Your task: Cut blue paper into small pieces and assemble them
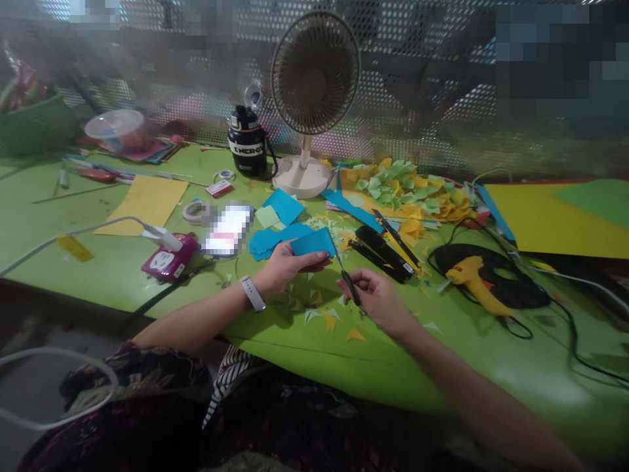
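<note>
The blue paper (308,243) is in your left hand (285,267), raised just over the green surface (481,347). That hand is closed on it, thumb on top, fingers beneath. Your right hand (373,293) grips one slim black tool (350,287), curled about the handle, tip at the paper's right edge; contact cannot be confirmed.

Beneath and around your hands lie paper scraps (330,320), green and yellow, too many to count. More blue pieces (282,237) lie just beyond your left hand. Counted near you: one black stapler (386,250), one phone (227,231), one purple socket block (170,259) with a plug in it, and one yellow glue gun (479,288) to the right.

Farther back: one fan (314,82), one dark bottle (247,149) beside it, and one heap of crumpled green and yellow paper (393,187). A perforated panel (196,98) stands behind the surface; the room there is dim and blurred.
</note>
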The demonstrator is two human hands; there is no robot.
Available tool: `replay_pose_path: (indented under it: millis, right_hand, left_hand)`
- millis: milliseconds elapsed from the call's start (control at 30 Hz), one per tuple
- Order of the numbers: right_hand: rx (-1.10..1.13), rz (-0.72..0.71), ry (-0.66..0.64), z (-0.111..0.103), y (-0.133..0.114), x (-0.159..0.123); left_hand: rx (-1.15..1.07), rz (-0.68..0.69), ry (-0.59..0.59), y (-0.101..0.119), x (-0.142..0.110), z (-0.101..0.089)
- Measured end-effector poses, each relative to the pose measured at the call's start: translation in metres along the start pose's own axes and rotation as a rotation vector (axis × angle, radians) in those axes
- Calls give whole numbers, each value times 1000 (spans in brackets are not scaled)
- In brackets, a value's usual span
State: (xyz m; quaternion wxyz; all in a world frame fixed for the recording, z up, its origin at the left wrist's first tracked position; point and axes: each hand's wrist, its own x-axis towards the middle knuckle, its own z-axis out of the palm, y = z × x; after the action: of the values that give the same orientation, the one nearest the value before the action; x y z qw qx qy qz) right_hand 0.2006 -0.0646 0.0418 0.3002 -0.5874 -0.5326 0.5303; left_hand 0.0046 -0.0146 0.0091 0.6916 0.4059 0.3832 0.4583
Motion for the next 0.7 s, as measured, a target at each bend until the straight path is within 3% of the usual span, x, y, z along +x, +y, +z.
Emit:
replay_pose_path:
  millis: [233, 533, 700]
  right_hand:
    - [32, 23, 10, 3, 0, 0]
    - [105, 117, -53, -3, 20, 16]
    - [105, 120, -70, -6, 21, 17]
  left_hand:
    - [-18, -38, 9, 2, 0, 0]
    - [-80, -269, 26, 2, 5, 0]
    - [-113, -317, 75, 3, 6, 1]
